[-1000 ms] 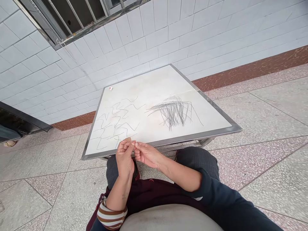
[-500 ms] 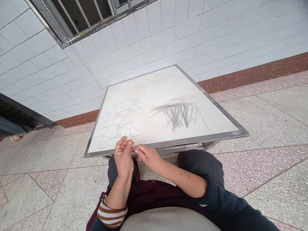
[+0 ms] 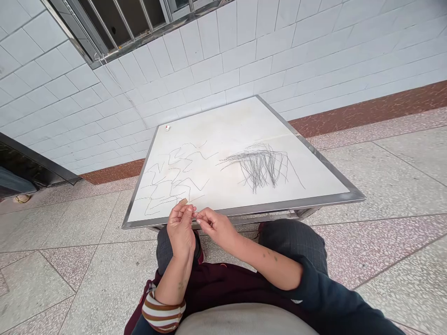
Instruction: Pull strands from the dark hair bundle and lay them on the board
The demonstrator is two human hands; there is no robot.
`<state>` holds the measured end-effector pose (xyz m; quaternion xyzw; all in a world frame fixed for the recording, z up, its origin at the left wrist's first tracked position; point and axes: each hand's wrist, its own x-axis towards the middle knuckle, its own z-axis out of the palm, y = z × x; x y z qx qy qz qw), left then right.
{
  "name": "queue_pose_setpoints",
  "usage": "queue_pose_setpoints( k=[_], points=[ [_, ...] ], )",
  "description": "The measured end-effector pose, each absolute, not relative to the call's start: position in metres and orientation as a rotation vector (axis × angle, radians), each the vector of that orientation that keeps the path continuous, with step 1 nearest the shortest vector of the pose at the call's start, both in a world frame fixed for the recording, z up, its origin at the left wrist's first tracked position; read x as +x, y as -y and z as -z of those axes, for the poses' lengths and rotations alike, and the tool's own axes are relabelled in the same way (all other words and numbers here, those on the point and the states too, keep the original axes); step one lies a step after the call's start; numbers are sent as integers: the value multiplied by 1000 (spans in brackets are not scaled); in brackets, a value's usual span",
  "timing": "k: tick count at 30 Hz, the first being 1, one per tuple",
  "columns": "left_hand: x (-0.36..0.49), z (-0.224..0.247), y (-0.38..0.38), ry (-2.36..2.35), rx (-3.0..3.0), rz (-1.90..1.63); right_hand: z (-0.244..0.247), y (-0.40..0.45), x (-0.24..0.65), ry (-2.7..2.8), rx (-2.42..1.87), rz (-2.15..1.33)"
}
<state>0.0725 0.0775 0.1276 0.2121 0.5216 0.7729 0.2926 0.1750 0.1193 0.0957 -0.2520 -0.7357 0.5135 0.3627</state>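
Close together at the table's near edge, my left hand (image 3: 181,229) and my right hand (image 3: 217,227) meet at the fingertips. Both are closed in a pinch; whatever sits between the fingers is too small to make out. A brown strip (image 3: 183,201) shows at one fingertip of my left hand. Just beyond it, thin dark bent strands (image 3: 171,170), like wire, lie scattered on the left of the white tabletop (image 3: 226,123). To the right lies a loose heap of similar dark strands (image 3: 260,167), mostly straighter and crossing one another.
A metal rim (image 3: 279,205) borders the table. Near its far left corner is a small white and red object (image 3: 168,128). Behind stands a tiled wall (image 3: 223,70) with a barred window (image 3: 129,23). My knees (image 3: 293,242) are close under the near edge.
The view has shifted slightly. Both hands keep nearly the same pose, fingertips together, with my right fingers a little changed in position. The strands on the table lie as before.
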Motion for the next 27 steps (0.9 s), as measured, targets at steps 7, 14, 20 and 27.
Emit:
queue_pose_setpoints(
  k=[7, 14, 20, 27],
  points=[
    [70, -125, -78, -1374, 532, -2073, -95, -120, 176, 1898, -601, -1359],
    [71, -127, -77, -1388, 523, -2054, -92, -122, 176, 1931, -629, -1261],
    [72, -126, -78, -1373, 510, -2052, -89, -121, 173, 1869, -640, -1240],
    [75, -126, -77, -1349, 567, -2047, -87, -121, 172, 1837, -644, -1225]
  ],
)
